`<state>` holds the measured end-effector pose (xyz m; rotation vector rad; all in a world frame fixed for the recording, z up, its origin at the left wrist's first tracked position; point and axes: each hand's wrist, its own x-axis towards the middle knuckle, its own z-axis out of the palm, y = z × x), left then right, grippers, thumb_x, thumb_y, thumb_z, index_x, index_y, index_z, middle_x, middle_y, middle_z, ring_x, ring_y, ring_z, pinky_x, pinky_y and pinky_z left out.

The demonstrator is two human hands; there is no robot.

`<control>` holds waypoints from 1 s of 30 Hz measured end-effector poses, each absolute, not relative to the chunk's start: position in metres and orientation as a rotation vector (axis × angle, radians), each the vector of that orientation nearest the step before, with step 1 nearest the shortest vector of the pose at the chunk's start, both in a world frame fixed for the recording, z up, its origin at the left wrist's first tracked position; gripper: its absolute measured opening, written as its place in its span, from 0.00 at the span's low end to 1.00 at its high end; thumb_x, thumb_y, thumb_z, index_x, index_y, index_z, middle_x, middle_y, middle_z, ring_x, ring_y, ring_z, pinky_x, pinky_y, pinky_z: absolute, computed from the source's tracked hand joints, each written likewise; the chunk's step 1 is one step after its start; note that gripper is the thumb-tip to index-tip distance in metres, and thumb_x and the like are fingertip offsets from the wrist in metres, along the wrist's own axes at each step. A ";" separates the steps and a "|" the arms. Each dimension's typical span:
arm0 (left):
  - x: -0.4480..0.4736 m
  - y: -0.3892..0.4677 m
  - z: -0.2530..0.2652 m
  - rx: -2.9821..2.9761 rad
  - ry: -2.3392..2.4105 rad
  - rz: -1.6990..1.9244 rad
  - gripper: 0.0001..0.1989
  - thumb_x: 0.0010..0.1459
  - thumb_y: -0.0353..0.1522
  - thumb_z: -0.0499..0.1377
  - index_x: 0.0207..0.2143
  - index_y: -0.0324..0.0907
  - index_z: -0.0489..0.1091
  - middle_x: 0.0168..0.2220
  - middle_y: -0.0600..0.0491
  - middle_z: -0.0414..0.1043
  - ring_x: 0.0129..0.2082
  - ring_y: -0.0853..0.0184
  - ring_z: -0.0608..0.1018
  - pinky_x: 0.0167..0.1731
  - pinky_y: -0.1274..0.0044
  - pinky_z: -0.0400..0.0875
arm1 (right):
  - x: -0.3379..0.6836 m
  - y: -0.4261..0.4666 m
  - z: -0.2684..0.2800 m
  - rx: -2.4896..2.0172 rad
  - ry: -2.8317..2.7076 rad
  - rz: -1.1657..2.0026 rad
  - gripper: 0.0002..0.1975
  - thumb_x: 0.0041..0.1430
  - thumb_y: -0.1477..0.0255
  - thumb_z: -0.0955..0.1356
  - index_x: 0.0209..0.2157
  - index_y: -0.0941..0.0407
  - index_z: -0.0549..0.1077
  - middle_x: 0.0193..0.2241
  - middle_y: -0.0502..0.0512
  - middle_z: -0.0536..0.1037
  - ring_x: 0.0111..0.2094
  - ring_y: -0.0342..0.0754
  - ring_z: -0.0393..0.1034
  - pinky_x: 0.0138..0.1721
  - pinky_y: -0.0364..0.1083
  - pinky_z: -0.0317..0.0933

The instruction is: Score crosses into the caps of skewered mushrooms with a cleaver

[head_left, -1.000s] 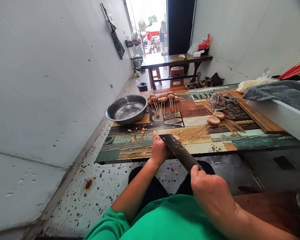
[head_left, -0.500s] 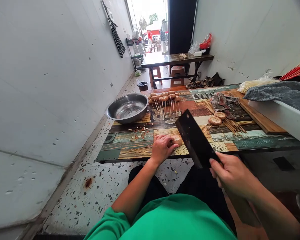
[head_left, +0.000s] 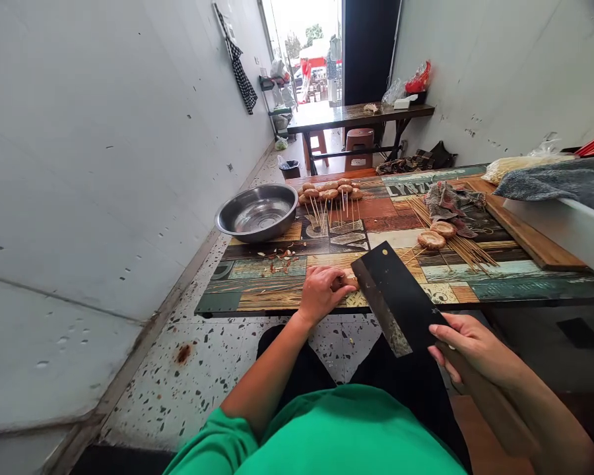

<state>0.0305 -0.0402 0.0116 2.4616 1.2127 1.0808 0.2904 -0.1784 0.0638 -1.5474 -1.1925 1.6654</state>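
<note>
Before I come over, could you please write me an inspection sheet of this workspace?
Surface: patchwork-patterned table.
Job's things: cleaver; pile of round brown pieces, several on sticks, beside a steel basin; two loose pieces at a bundle of sticks.
Clutter: scraps on the basin's near side; crumpled cloth by the bundle.
Hands: left hand holds a brown piece, partly hidden; right hand grips the cleaver's handle.
Cables: nothing seen.
Surroundings: white walls, second table, brown stools.
</note>
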 end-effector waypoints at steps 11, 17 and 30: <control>0.031 -0.038 0.012 2.428 1.244 1.046 0.15 0.48 0.41 0.69 0.36 0.44 0.72 0.36 0.53 0.78 0.42 0.63 0.77 0.49 0.68 0.64 | 0.293 -0.157 0.047 -1.419 -1.069 1.726 0.18 0.53 0.57 0.67 0.22 0.55 0.60 0.15 0.50 0.74 0.10 0.40 0.61 0.14 0.39 0.51; 0.032 -0.039 0.013 2.418 1.218 1.056 0.16 0.47 0.41 0.69 0.35 0.44 0.71 0.36 0.53 0.78 0.41 0.63 0.77 0.49 0.68 0.64 | 0.298 -0.161 0.045 -1.374 -0.996 1.795 0.19 0.52 0.57 0.68 0.23 0.55 0.59 0.15 0.50 0.73 0.09 0.38 0.60 0.13 0.38 0.47; 0.034 -0.046 0.020 2.450 1.273 1.036 0.11 0.57 0.40 0.62 0.37 0.43 0.72 0.36 0.53 0.78 0.41 0.64 0.76 0.50 0.68 0.62 | 0.304 -0.163 0.053 -1.399 -0.846 1.670 0.18 0.54 0.61 0.67 0.17 0.55 0.63 0.14 0.51 0.70 0.12 0.38 0.55 0.16 0.41 0.50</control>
